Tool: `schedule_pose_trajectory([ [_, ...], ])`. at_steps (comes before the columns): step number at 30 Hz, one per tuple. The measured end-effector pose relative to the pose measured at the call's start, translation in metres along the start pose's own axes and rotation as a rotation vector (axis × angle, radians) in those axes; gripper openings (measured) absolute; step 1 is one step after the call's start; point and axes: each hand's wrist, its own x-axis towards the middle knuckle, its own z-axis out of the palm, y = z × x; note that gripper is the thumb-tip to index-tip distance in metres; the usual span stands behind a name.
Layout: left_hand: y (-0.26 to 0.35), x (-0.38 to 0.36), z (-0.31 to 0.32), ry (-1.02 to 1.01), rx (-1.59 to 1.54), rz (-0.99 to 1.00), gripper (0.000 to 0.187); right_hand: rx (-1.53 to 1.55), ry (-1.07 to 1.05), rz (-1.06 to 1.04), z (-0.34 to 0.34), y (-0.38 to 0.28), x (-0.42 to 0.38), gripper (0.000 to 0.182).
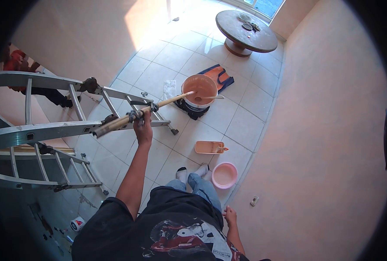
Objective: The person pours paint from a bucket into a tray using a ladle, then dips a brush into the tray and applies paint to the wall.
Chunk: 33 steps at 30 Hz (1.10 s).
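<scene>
Peach paint fills the bucket (199, 89) that stands on the tiled floor (241, 117), just ahead of the person's feet and beside a blue and orange bag (222, 76). The left hand (144, 130) is closed around a long wooden pole (137, 114), gripping it near a metal clamp, and the far end of the pole dips into the bucket's paint. The right hand (230, 215) hangs low by the hip with its fingers loosely spread, holding nothing.

1 aluminium ladder (50, 130) lies folded on the left, close under the pole's near end. A rectangular paint tray (209, 147) and a pink basin (224, 175) sit on the floor near the feet, and a round tabletop (245, 32) stands well apart by the window.

To load the pole end well, it seems best to bring the free hand up onto the shaft so that 2 hands steady it, keep the tip inside the rim, and lift slowly so that drips fall back into the bucket, not on the tiles or the ladder.
</scene>
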Motion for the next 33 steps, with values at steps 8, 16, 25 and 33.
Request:
schedule_pose_trajectory([
  [8,0.056,0.096,0.061,0.059,0.094,0.139,0.039,0.048,-0.005,0.025,-0.002,-0.033,0.04,0.045],
  [16,0.057,0.196,0.075,0.125,-0.005,0.109,0.052,0.025,-0.033,0.006,-0.021,-0.095,0.123,0.045],
  [25,0.032,0.278,0.088,0.217,0.049,0.196,0.038,0.391,-0.089,0.019,0.0,-0.236,0.186,0.049],
  [33,0.038,0.43,0.085,0.097,0.09,0.173,0.033,0.206,0.043,-0.121,0.069,-0.377,0.307,0.046],
])
